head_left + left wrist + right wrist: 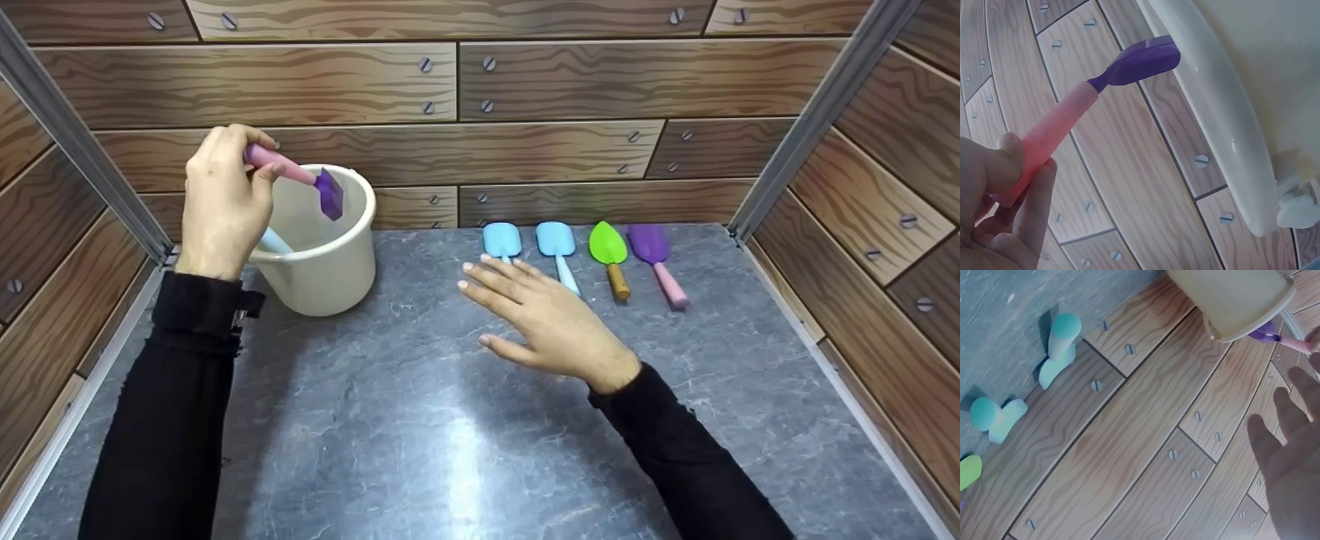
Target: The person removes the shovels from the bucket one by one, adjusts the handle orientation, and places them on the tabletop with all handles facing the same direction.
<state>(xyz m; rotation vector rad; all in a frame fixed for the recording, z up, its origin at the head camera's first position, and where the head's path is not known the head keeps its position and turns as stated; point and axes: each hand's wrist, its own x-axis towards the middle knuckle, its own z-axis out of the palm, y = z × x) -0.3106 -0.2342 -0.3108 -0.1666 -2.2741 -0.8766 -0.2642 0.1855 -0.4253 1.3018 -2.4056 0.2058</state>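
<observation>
Head view: a person in black sleeves works over a grey marbled tabletop [420, 420] boxed in by wood-grain panel walls [600, 82].
Left hand: the left hand [221, 199] is raised over the bucket, fingers and thumb curled round the pink handle of a small purple toy tool [319, 186] — a firm pinch near the handle's end.
Toy tool: its purple head hangs just above the mouth of the cream bucket [330, 277], tilted downward; the left wrist view shows the head [1140, 59] close to the bucket's rim [1224, 124], and whether they touch cannot be told.
Bucket: upright at the back left of the table, close to the wall; a pale blue handle [274, 241] (some other toy, mostly hidden) pokes out behind the left wrist.
Right hand: the right hand [544, 319] hovers over the middle of the table, fingers straight and spread, holding nothing.
Row of toys: beyond the right hand lie two light blue shovels [502, 240] [556, 244], a green trowel with a brown handle [609, 251] and a purple trowel with a pink handle [654, 255] — side by side, heads toward the back wall.
Nearest to the right hand: the first blue shovel, its handle partly hidden behind the fingertips.
</observation>
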